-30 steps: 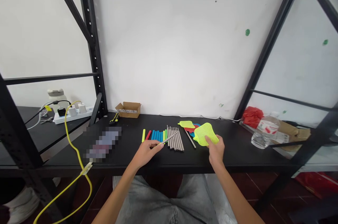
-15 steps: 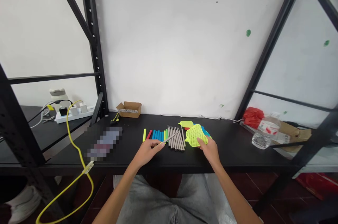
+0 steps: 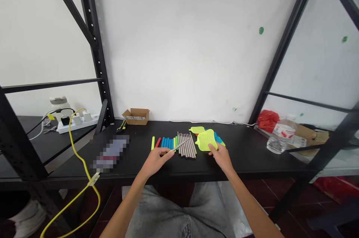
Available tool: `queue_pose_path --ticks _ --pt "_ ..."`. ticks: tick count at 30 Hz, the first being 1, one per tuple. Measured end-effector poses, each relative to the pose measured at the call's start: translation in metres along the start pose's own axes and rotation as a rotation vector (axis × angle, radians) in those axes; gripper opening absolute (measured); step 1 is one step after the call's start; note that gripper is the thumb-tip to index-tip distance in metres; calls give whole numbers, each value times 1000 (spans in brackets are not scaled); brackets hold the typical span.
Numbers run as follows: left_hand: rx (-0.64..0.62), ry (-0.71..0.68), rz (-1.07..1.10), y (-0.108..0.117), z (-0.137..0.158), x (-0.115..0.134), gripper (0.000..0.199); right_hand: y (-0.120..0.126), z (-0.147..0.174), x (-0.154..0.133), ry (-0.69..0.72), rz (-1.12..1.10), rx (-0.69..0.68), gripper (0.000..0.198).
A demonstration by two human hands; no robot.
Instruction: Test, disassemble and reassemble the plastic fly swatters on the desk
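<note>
My left hand (image 3: 157, 160) is closed on one end of a thin grey metal rod (image 3: 180, 145), which slants up to the right. Beneath and beside that rod lies a row of similar grey rods (image 3: 187, 151). Between thumb and fingers, my right hand (image 3: 223, 157) grips a yellow-green perforated fly swatter head (image 3: 205, 140), its narrow neck pointing left towards the rods. Behind it rest another yellow-green swatter head (image 3: 198, 130) and blue ones (image 3: 218, 138), partly covered. Near my left hand are coloured handle tubes: yellow (image 3: 153, 143), red (image 3: 158, 143), several blue (image 3: 167, 143) and green (image 3: 176, 141).
On the black table (image 3: 244, 155), a small open cardboard box (image 3: 136, 116) and a utility knife (image 3: 121, 126) lie at the back left. A blurred-out item (image 3: 112, 152) with a yellow cable (image 3: 79, 153) is at left. A water bottle (image 3: 281, 135) stands at right.
The swatter head in my right hand has shifted slightly left and up and turned a little. The left hand and its rod stay nearly still. The view has moved slightly.
</note>
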State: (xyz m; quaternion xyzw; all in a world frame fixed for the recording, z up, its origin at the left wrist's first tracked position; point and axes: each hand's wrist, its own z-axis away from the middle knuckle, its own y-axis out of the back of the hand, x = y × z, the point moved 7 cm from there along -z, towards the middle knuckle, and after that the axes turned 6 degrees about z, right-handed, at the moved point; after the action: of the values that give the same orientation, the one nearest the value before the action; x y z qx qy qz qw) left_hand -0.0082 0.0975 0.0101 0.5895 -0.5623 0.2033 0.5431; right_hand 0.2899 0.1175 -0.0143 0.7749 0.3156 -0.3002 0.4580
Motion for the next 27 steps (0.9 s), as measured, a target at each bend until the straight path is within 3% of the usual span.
queue_pose_path --ticks 27 --pt "-6 10 -6 -1 1 -1 41 -3 -2 6 2 -46 -26 41"
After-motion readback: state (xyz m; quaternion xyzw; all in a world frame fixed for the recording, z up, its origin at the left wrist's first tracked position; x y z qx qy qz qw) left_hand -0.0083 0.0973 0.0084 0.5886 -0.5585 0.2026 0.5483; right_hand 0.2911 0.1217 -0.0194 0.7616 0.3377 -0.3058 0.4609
